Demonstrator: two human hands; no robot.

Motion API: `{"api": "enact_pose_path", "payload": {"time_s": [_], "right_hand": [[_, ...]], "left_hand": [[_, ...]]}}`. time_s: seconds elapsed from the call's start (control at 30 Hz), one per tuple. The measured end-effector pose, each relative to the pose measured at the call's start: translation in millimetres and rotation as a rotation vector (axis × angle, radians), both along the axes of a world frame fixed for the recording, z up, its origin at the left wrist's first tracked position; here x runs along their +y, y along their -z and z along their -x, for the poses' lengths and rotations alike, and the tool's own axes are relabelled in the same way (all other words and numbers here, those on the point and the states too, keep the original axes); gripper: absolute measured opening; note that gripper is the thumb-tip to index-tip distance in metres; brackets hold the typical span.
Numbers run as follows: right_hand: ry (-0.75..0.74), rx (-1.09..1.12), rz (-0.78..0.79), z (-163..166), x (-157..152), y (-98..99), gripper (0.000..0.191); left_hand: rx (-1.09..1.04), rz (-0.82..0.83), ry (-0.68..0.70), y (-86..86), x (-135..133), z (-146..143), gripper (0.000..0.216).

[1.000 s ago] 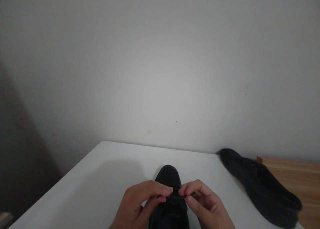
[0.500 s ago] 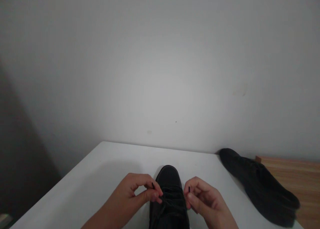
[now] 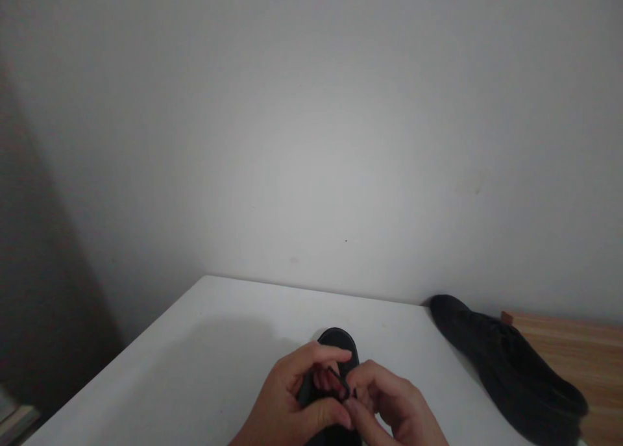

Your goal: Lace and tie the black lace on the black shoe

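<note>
A black shoe point(image 3: 335, 337) points away from me on the white table, its toe showing beyond my hands and its middle mostly covered by them. Over the lacing, my left hand point(image 3: 304, 391) curls with the forefinger stretched forward and the thumb below, a black shoelace point(image 3: 342, 382) looped between its fingers. Close against it, my right hand point(image 3: 389, 400) pinches the lace between thumb and forefinger, and a short dark end of it pokes up there. The fingertips of both hands meet above the shoe.
A second black shoe point(image 3: 506, 368) lies at the right, its toe near the wall point(image 3: 311, 141). Beside it is a wooden board point(image 3: 569, 342). The white table point(image 3: 233, 303) ends on the left, where the edge of a pale stacked object point(image 3: 18, 423) shows low in the corner.
My hands were apart on either side of the shoe, each pinching a lace. The left has moved right and the two now meet over the shoe. The view has shifted slightly.
</note>
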State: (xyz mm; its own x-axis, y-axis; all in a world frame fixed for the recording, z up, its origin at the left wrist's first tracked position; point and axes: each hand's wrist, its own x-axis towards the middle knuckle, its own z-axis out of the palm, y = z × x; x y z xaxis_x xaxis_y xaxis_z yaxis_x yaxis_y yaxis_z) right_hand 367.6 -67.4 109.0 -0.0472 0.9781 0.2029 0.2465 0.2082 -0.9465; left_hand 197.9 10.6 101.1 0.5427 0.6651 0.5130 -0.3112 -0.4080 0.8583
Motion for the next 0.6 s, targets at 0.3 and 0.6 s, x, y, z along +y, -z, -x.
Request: {"api": "enact_pose_path", "payload": {"time_s": [0.3,0.6], "right_hand": [[0.138,0.255,0.039,-4.0,1.2,-2.0,0.031],[0.329,0.357,-0.005,-10.6,5.9,-10.2,0.037]], "left_hand": [[0.198,-0.012,-0.170,2.7,-8.2,-4.4,0.006],[0.066,0.198,-0.147,21.8,-14.1,-6.3,0.013]]}}
